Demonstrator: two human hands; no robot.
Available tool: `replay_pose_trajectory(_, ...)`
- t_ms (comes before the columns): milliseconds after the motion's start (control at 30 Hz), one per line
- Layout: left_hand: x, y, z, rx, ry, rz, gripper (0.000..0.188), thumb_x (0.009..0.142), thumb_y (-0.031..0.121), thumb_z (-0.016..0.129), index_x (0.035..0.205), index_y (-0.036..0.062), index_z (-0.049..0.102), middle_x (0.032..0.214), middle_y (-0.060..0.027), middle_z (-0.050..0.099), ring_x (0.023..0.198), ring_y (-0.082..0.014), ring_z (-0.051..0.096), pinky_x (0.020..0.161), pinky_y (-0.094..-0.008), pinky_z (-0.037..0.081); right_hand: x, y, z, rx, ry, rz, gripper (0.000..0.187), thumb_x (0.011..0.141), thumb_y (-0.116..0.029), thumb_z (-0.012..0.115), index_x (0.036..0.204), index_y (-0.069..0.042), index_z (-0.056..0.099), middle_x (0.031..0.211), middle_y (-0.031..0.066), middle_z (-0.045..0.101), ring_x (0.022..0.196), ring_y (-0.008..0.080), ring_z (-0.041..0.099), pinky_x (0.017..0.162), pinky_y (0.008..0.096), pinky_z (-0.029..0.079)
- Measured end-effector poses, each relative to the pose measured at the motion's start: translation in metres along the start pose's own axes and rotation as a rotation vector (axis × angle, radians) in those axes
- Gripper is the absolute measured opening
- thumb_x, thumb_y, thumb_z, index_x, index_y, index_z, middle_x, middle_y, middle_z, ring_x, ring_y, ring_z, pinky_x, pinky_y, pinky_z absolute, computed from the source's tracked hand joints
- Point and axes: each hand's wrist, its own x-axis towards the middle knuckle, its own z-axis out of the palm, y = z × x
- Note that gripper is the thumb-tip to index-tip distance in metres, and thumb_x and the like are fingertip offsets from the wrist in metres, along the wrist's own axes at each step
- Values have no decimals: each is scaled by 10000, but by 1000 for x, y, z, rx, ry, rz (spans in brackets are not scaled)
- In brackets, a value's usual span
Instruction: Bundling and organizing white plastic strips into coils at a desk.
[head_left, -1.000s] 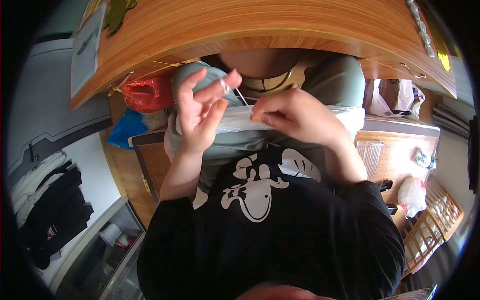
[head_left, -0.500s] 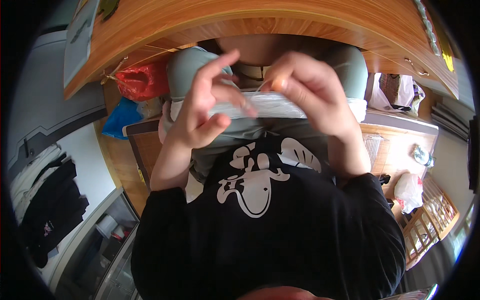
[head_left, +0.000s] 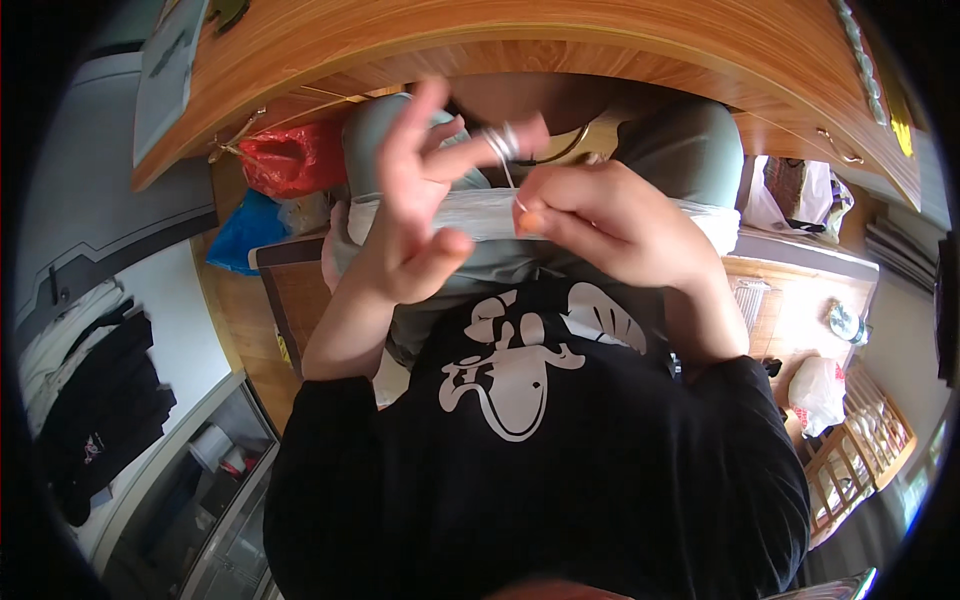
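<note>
One strand of white thread (head_left: 508,173) runs short and straight between the two hands, above the person's lap. Its upper end goes round an outstretched finger of the left hand (head_left: 415,195) in a few blurred white turns. That hand is spread wide, its fingers fanned well apart and its thumb held away from them. The right hand (head_left: 630,225) is bunched, the thumb tip pressed against the forefinger in a tight pinch on the thread's lower end; its other fingers are largely hidden. Just beneath both hands, crumpled translucent plastic film (head_left: 480,218) stretches across grey-green trousers (head_left: 690,150). Nearer the body is a black T-shirt (head_left: 600,480) with a pale cartoon print (head_left: 515,400). Above the knees curves a wood-grain desk (head_left: 500,25). Near its left end lie a red plastic bag (head_left: 290,160) and a blue plastic bag (head_left: 242,232). On the right are a white carrier bag (head_left: 765,210) and, farther off, a smaller white bag (head_left: 818,388) beside a slatted wooden rack (head_left: 896,468).
</note>
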Motion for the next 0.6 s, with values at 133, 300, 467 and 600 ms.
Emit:
replay_pose_trajectory(133,-10,0,-15,-430,-282,-300,992,882,626,504,1461,-35,44,819,-81,688,848,-187,632,892,-312,398,-6,10,-6,228,367,-4,113,951,-86,534,909,15,564,851,56,620,783,160,594,683,292,455)
replay_pose_trajectory(300,-4,-5,-3,-243,21,-44,1014,884,642,479,1450,-64,22,1198,-183,603,905,-227,646,936,-342,405,-8,3,3,10,-75,80,95,931,-81,557,916,11,575,827,103,612,791,263,616,706,335,473)
replay_pose_trajectory(467,-7,1,-12,-429,-310,-318,1072,871,660,484,1468,-43,-62,1274,-213,552,936,-210,651,1015,-327,306,-13,7,-12,169,394,195,132,951,-101,529,897,5,585,831,82,601,768,180,564,675,293,435)
replay_pose_trajectory(600,1,1,34,-206,291,-36,1017,902,627,457,1481,1,-98,984,-134,692,950,-184,642,1043,-428,262,-19,16,4,3,-15,78,84,921,-69,562,895,-5,610,779,103,618,712,237,586,643,318,455)
